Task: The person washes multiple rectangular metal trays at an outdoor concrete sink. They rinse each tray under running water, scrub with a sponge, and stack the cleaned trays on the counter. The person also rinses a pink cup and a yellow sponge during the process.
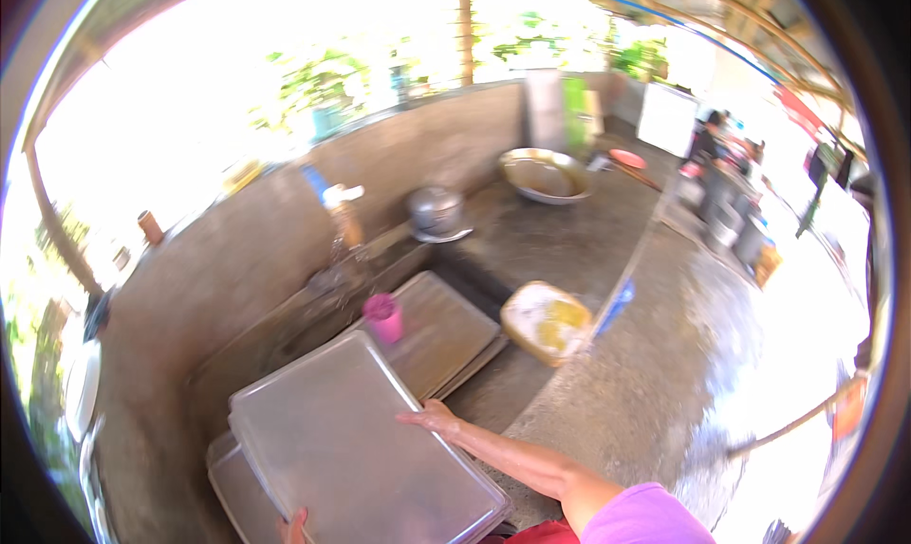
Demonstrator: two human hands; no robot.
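A large metal baking tray (356,430) is held between my two hands, its flat face up. My right hand (434,417) grips its right edge, fingers over the rim. At the near left edge, the fingers of my left hand (295,526) show, holding the rim. Another tray (238,473) lies lower, partly covered by the held one. Beyond, stacked trays (448,323) rest in the concrete sink, with a pink plastic cup (384,318) on top. Water runs from a tap (341,194) left of the stack.
A yellowish basin with suds (546,322) sits right of the stacked trays. Farther back stand a lidded metal pot (435,213) and a wide metal pan (544,176). A concrete wall (242,259) borders the left. People (712,145) are at the far right.
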